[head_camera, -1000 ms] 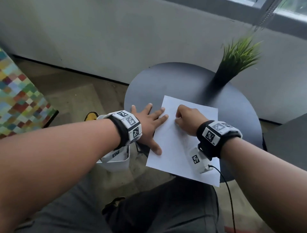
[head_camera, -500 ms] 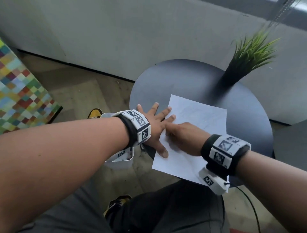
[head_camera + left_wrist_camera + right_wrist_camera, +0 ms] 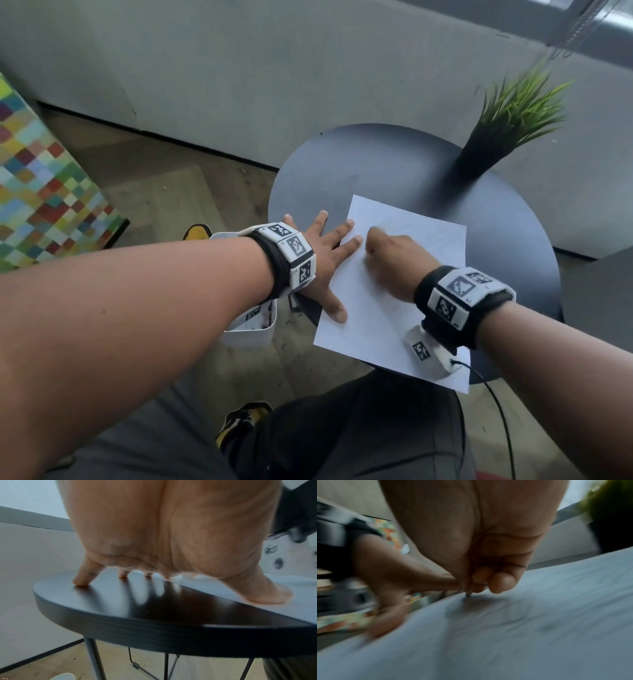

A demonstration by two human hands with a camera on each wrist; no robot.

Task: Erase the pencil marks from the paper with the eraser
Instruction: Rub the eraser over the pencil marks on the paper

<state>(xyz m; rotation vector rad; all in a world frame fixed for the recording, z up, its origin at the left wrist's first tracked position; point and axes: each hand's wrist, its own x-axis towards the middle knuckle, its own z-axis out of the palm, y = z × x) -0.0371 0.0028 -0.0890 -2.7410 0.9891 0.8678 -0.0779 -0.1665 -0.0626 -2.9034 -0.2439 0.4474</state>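
Observation:
A white sheet of paper (image 3: 387,308) lies on the round dark table (image 3: 394,164), its near edge hanging over the rim. Faint pencil marks (image 3: 530,619) show on it. My left hand (image 3: 329,253) lies flat with spread fingers, thumb and two fingertips pressing the paper's left edge, the others on the tabletop (image 3: 137,615). My right hand (image 3: 383,250) is curled over the upper left of the sheet, beside the left fingertips. It pinches a small eraser whose grey tip (image 3: 468,594) touches the paper (image 3: 539,642); the rest is hidden in the fingers.
A green potted plant (image 3: 507,120) stands at the table's far right edge. A white bin (image 3: 250,329) sits on the floor under my left wrist. A multicoloured checked block (image 3: 41,192) is at far left. A black cable (image 3: 496,404) hangs from my right wrist.
My right hand slid down and left across the paper, then back up toward its upper left. The left hand stayed flat on the paper's edge. The head view shifted slightly.

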